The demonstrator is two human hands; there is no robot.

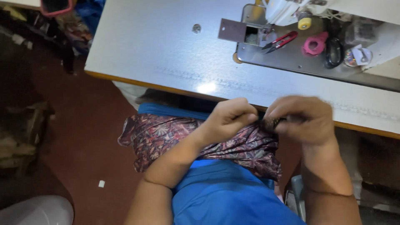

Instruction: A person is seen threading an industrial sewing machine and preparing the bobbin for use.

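A piece of dark patterned fabric [166,135] with a leafy print lies across my lap, over blue clothing [225,191]. My left hand [229,118] is closed on the fabric's upper edge, just below the table's front edge. My right hand [302,118] pinches the same gathered edge a little to the right, where a small striped bit of the cloth shows between the fingers. The two hands almost touch. The part of the fabric inside both fists is hidden.
A white sewing table [158,50] fills the upper view, with a sewing machine [291,10] at the back right. On its metal bed [279,58] lie red thread snips [281,41], a pink tape holder [314,43] and black scissors [333,52]. Dark red floor [83,137] lies to the left.
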